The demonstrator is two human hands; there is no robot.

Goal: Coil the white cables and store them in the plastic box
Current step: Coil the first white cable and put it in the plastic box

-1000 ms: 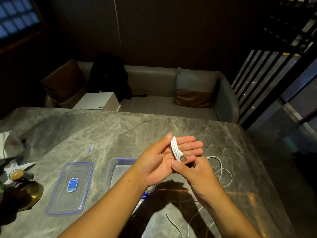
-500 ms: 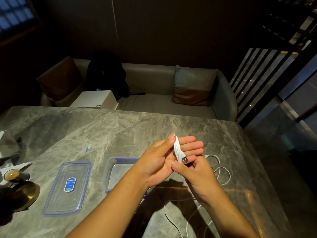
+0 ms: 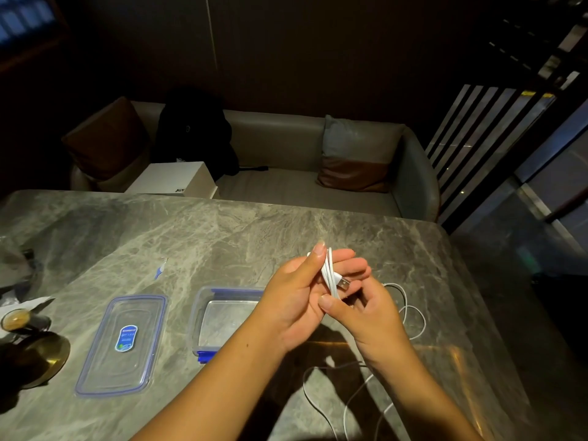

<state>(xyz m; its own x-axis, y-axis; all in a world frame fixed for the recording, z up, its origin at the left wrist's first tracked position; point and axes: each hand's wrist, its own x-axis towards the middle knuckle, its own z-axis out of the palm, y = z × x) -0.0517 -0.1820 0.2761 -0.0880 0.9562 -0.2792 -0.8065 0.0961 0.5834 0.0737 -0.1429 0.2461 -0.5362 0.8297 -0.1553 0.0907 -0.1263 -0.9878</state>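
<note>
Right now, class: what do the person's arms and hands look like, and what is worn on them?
Both forearms are bare, no sleeves in view. The left hand and right hand wear no gloves, rings, watch or bands that show.

1. The cable [image 3: 329,275] I hold is white, its plug [image 3: 343,284] silver.
2. Table [image 3: 222,237]: grey marble, pale veins.
3. Plastic box [image 3: 194,316], lower centre: clear, blue clips.
4. Lid [image 3: 108,367], lower left: clear, blue-edged, blue label.
</note>
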